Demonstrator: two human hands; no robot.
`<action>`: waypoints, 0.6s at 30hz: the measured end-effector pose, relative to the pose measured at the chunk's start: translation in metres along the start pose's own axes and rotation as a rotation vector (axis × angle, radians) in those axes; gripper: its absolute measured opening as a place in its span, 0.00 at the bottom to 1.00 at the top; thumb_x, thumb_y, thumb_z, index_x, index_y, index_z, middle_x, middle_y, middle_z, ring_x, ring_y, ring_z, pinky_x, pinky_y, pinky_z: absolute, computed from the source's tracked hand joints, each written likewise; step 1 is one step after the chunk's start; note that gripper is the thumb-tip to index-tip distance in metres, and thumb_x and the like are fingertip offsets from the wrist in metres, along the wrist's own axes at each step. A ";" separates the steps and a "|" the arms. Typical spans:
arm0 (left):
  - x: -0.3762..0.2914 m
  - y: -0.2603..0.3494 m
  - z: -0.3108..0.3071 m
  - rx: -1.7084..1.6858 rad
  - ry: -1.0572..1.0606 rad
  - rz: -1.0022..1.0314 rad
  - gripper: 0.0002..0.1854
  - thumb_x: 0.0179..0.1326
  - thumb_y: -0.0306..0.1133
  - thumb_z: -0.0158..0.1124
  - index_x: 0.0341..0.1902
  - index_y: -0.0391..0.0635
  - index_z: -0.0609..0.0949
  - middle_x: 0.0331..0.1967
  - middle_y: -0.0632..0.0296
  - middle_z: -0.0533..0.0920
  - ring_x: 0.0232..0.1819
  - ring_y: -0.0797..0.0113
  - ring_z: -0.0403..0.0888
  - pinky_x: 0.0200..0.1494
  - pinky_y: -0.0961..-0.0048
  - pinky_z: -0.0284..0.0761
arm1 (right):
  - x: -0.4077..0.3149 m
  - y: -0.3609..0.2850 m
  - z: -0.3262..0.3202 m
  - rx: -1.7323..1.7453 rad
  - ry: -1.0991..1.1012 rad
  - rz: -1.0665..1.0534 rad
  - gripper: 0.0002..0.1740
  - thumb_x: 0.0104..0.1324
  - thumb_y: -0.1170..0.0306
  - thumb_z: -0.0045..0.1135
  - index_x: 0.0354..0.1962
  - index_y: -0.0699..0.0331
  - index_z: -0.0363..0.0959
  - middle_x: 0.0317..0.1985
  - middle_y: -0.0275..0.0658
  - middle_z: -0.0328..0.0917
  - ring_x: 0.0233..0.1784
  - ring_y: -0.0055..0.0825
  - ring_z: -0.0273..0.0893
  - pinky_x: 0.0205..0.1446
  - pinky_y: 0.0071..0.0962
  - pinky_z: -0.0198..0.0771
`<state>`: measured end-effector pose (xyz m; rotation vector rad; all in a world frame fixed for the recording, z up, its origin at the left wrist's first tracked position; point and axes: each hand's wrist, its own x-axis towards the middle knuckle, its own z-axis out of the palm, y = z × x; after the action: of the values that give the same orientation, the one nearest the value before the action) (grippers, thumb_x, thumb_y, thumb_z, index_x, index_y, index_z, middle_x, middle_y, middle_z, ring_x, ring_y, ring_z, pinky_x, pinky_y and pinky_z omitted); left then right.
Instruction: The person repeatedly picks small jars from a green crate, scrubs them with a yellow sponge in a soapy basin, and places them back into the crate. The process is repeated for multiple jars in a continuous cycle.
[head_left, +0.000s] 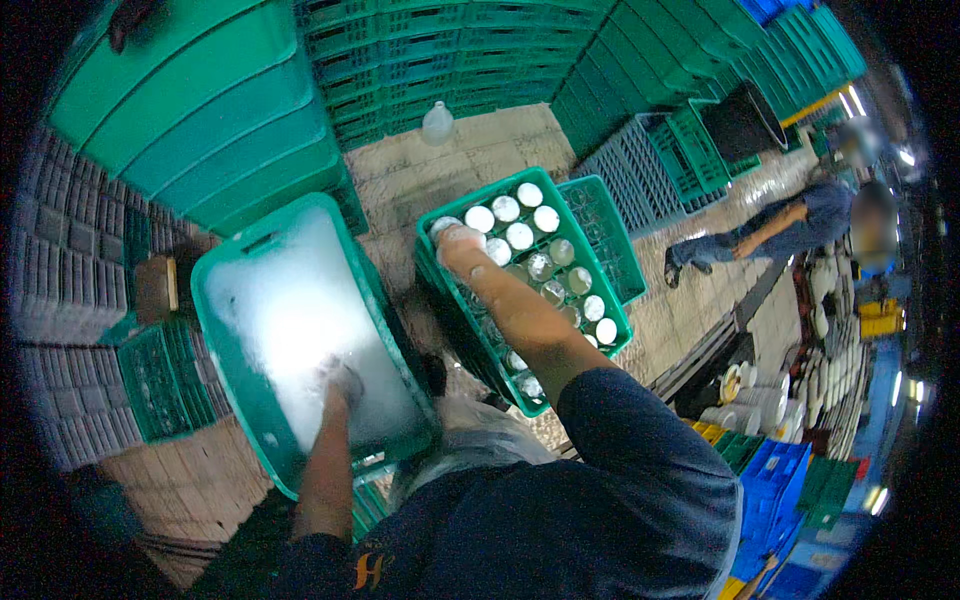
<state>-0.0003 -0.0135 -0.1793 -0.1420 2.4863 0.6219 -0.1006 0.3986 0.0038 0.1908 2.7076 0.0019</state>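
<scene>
My left hand (343, 381) reaches into a green plastic tub (281, 469) holding a white, snow-like mass (292, 300). Its fingers are partly sunk in the white stuff and blurred, so their grip is hidden. Over the far left corner of a green plastic crate (624, 346) is my right hand (459, 247). Round containers stand in rows in this crate. Several have white tops, such as one white-topped container (519, 236); others look like clear glass, such as one clear container (562, 251). My right fingers are at a whitish corner container (444, 223); I cannot tell whether they grip it.
Tall stacks of green crates (450, 45) line the back and left. A translucent jug (437, 124) stands on the tiled floor (480, 154). Another green crate (607, 247) adjoins the filled one. At right are grey crates (637, 172) and a person (780, 217).
</scene>
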 end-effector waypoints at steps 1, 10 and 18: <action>0.002 0.003 0.006 0.033 -0.009 -0.022 0.21 0.74 0.48 0.49 0.53 0.45 0.81 0.43 0.58 0.83 0.39 0.58 0.81 0.48 0.58 0.79 | 0.003 0.001 0.002 -0.011 0.006 -0.006 0.16 0.69 0.66 0.51 0.49 0.57 0.82 0.53 0.42 0.84 0.56 0.37 0.84 0.51 0.40 0.81; -0.005 0.021 -0.003 0.048 -0.098 -0.075 0.21 0.72 0.46 0.49 0.55 0.44 0.80 0.44 0.57 0.83 0.40 0.56 0.81 0.49 0.56 0.79 | -0.011 0.005 -0.019 0.149 0.138 -0.013 0.16 0.67 0.68 0.51 0.48 0.60 0.83 0.49 0.42 0.86 0.53 0.37 0.86 0.50 0.38 0.82; -0.018 0.017 -0.008 0.016 -0.156 -0.095 0.21 0.71 0.45 0.49 0.56 0.44 0.79 0.44 0.56 0.83 0.42 0.55 0.81 0.51 0.54 0.78 | -0.044 0.065 -0.013 1.490 0.290 0.153 0.12 0.63 0.65 0.64 0.40 0.63 0.83 0.41 0.44 0.86 0.42 0.44 0.86 0.46 0.47 0.83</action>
<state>0.0064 -0.0033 -0.1568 -0.1964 2.3194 0.5523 -0.0576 0.4579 0.0355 0.8289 2.3189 -2.0182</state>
